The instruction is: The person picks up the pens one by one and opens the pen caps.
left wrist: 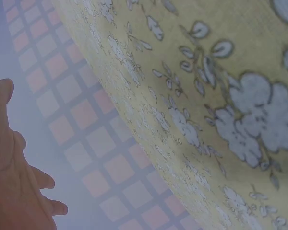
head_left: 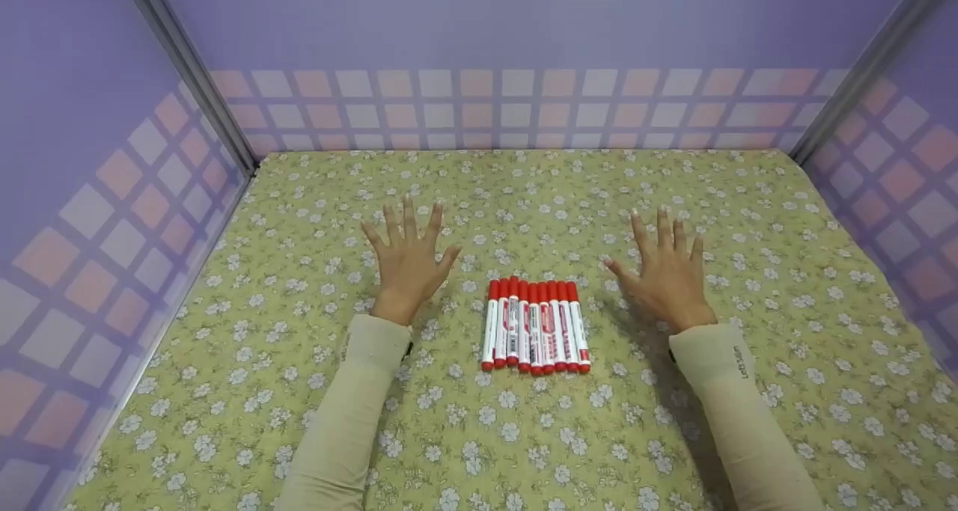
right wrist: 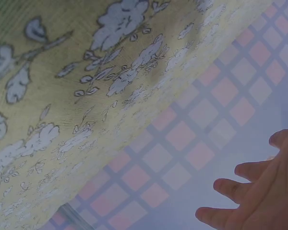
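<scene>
A row of several markers [head_left: 535, 328] with red caps and white barrels lies side by side on the flowered cloth, caps toward the back. To their left is my left hand [head_left: 410, 268], fingers straight and spread, holding nothing. My right hand [head_left: 666, 275] is on the other side of the markers, its fingers likewise spread and nothing in its grasp. Both wrist views show the spread fingers at the frame edge: the left hand [left wrist: 19, 177] at lower left, the right hand [right wrist: 264, 187] at lower right. No marker shows in either wrist view.
A yellow-green flowered cloth [head_left: 524, 436] covers the table. Purple walls with pink and white squares enclose it at the back [head_left: 516, 47], left [head_left: 82, 197] and right [head_left: 913, 144]. Grey metal posts [head_left: 198, 77] stand at the back corners.
</scene>
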`<state>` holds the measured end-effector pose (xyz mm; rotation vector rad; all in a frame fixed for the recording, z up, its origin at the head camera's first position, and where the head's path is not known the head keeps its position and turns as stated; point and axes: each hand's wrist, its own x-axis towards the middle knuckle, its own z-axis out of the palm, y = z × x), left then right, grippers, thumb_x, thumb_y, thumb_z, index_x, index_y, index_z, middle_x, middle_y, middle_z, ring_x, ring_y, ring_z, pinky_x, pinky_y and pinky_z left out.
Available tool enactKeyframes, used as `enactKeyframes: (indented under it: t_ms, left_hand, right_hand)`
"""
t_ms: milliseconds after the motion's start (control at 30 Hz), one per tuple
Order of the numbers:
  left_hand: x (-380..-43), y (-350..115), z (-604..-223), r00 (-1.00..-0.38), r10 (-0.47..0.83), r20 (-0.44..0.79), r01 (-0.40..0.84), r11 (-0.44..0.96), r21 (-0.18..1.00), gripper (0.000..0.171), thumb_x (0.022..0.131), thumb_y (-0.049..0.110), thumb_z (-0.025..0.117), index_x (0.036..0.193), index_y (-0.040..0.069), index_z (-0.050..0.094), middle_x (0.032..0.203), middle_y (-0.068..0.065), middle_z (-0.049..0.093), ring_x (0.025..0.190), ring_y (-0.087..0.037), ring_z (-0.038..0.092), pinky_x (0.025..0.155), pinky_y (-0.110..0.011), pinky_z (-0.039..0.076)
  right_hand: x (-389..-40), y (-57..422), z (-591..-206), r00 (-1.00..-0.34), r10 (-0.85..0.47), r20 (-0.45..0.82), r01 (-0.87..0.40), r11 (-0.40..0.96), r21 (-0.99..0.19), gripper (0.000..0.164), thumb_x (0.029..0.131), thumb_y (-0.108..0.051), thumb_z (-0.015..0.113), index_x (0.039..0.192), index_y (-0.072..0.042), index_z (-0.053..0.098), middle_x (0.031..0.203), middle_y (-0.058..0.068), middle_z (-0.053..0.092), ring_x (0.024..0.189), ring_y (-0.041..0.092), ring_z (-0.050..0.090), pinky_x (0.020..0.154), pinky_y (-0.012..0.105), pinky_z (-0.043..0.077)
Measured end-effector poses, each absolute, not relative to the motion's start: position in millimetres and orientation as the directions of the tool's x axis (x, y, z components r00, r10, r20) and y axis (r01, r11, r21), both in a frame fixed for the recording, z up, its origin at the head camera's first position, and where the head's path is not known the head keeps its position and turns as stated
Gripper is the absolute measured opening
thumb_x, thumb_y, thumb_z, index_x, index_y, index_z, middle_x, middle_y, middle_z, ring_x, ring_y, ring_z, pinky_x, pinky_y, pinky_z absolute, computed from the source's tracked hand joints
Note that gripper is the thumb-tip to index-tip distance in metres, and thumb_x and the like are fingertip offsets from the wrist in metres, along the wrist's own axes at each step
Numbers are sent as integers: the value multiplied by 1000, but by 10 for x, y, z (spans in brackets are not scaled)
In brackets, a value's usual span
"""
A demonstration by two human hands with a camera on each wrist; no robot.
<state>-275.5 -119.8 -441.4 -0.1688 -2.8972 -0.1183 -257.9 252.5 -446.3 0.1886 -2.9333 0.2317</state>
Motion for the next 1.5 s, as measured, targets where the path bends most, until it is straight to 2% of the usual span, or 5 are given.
enactKeyframes:
  t_ms: [333, 667, 1033, 1367, 1500]
  left_hand:
    - [-2700, -1231, -4389, -956, 100, 277, 133, 985, 106, 69, 98, 56, 36, 156, 26, 13, 159, -21, 13, 144, -48, 9, 108, -72, 2]
    - [-2624, -1165, -4381, -964, 87, 250, 182, 903, 389, 64, 101, 41, 44, 153, 11, 24, 151, -19, 34, 137, -40, 34, 110, -63, 21]
    - [-2551, -995, -4377, -984, 160, -80, 42, 642, 766, 58, 100, 39, 46, 150, 13, 32, 135, -14, 48, 116, -29, 54, 93, -47, 46]
    - [-2461, -865, -4487, -918, 304, -254, -25, 595, 803, 51, 99, 36, 47, 143, 10, 42, 121, -13, 56, 82, -23, 56, 68, -36, 45]
    - [-2430, -810, -4536, -904, 328, -273, -26, 596, 802, 46, 98, 34, 50, 135, 7, 47, 114, -14, 59, 81, -21, 56, 66, -33, 45]
  right_hand:
    - [-2556, 2511, -4395, -971, -142, 190, -179, 965, -191, 86, 93, -69, 34, 156, -16, 11, 159, 23, 11, 143, 48, 16, 111, 67, 11]
    - [-2489, 2485, -4330, -990, -96, 105, -132, 896, -424, 77, 95, -65, 33, 156, -21, 16, 157, 18, 23, 141, 44, 25, 108, 64, 23]
    - [-2474, 2513, -4370, -981, -177, 75, -187, 789, -585, 67, 98, -54, 40, 150, -13, 34, 150, 18, 38, 129, 39, 46, 101, 57, 39]
    - [-2462, 2478, -4467, -962, -273, 29, -236, 769, -594, 63, 98, -51, 42, 142, -7, 46, 137, 19, 53, 118, 37, 56, 94, 52, 47]
    - [-2446, 2442, -4498, -944, -329, 26, -281, 762, -583, 53, 100, -42, 47, 136, -4, 54, 130, 19, 60, 110, 35, 62, 88, 49, 52]
